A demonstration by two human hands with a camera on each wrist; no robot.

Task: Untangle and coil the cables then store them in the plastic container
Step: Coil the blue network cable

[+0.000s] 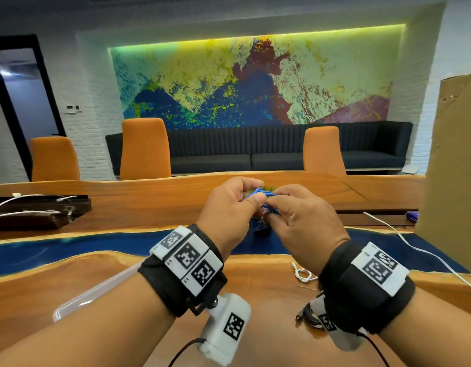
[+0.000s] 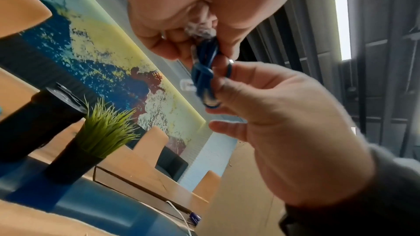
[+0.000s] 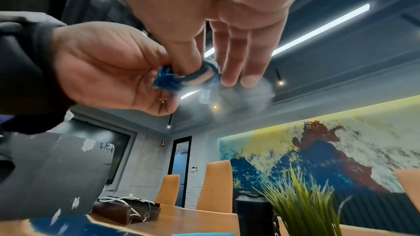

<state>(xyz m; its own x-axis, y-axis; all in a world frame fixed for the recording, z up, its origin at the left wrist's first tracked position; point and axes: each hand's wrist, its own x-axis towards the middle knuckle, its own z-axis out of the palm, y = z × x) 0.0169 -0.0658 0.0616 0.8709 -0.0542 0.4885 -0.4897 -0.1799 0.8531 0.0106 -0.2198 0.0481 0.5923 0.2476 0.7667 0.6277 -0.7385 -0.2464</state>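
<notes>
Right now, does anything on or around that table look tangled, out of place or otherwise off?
Yes. The blue cable is a knotted bundle, pinched between left hand and right hand above the table. Loose white cables and a dark one lie uncoiled on it.

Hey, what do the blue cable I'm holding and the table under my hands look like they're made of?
The thin blue cable, pinched between left hand and right hand, looks like rubber or plastic sheathing: smooth, bending into tight loops. The brown wooden table shows grain under glossy varnish; its shiny blue band looks like resin, though that's uncertain.
</notes>
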